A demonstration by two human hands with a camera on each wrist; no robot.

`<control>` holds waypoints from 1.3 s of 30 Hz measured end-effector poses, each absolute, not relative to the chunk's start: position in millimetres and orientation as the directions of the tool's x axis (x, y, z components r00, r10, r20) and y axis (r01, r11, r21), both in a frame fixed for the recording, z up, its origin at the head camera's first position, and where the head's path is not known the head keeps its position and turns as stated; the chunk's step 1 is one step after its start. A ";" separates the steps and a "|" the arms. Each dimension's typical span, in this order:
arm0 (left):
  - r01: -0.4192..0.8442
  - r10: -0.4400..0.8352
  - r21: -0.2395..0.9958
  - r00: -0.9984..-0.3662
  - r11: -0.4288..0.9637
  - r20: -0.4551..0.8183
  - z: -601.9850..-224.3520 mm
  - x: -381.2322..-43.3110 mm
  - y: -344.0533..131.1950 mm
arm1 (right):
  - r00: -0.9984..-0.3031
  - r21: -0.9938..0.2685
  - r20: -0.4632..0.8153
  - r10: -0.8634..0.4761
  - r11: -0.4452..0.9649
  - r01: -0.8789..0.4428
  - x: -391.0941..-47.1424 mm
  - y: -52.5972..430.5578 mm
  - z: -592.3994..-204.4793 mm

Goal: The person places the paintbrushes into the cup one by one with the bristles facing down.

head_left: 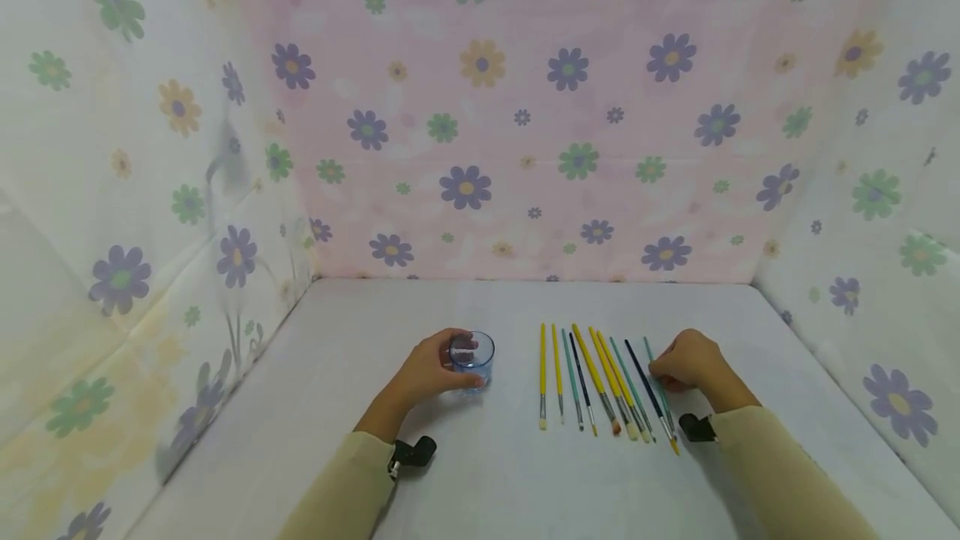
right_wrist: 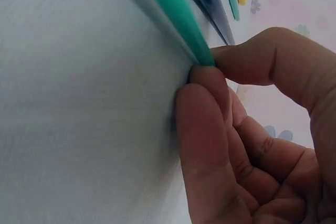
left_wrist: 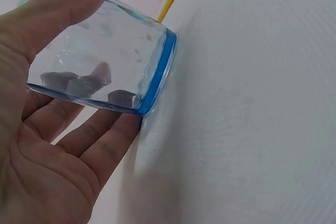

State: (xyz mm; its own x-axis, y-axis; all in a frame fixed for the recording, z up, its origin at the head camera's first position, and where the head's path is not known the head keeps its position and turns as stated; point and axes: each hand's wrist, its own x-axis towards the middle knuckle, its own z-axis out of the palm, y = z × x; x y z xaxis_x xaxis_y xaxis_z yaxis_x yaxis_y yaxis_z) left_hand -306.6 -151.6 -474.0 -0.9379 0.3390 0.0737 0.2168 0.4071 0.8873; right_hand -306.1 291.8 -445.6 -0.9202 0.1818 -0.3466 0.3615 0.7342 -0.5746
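My left hand (head_left: 429, 367) grips a clear bluish glass (head_left: 482, 367) standing upright on the table, thumb on its near side and fingers around the far side. In the left wrist view the glass (left_wrist: 118, 40) has a blue base ring, and fingers show through its wall. At the right end of a row of paintbrushes, my right hand (head_left: 693, 363) pinches a teal paintbrush (right_wrist: 178, 14) by its handle between thumb and fingertips. Its bristles point towards me. Just left of it lies a dark-handled paintbrush (head_left: 643, 373).
Several more paintbrushes with yellow (head_left: 543, 365), teal and dark handles lie side by side between the hands, bristles towards me. The white table (head_left: 495, 490) is enclosed by flower-patterned cloth (head_left: 525, 190) at the back and both sides.
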 end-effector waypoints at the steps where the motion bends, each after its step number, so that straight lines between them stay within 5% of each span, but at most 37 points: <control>1: 0.212 0.337 0.891 -0.939 0.402 0.071 -475.0 -306.5 -152.2 | -0.919 -0.578 -0.349 0.184 0.729 0.366 -306.2 292.1 -446.4; 8: 0.219 0.336 0.898 -0.938 0.382 0.086 -477.0 -305.8 -155.8 | -0.934 -0.650 -0.327 0.145 0.683 0.333 -307.6 301.0 -448.1; 18: 0.223 0.363 0.900 -0.928 0.374 0.080 -482.8 -311.7 -156.3 | -0.966 -0.861 -0.239 0.103 0.437 0.259 -305.5 295.5 -429.4; 39: 0.236 0.353 0.889 -0.931 0.392 0.092 -482.6 -311.0 -155.6 | -0.997 -0.992 0.004 0.074 0.129 0.006 -287.5 207.7 -369.7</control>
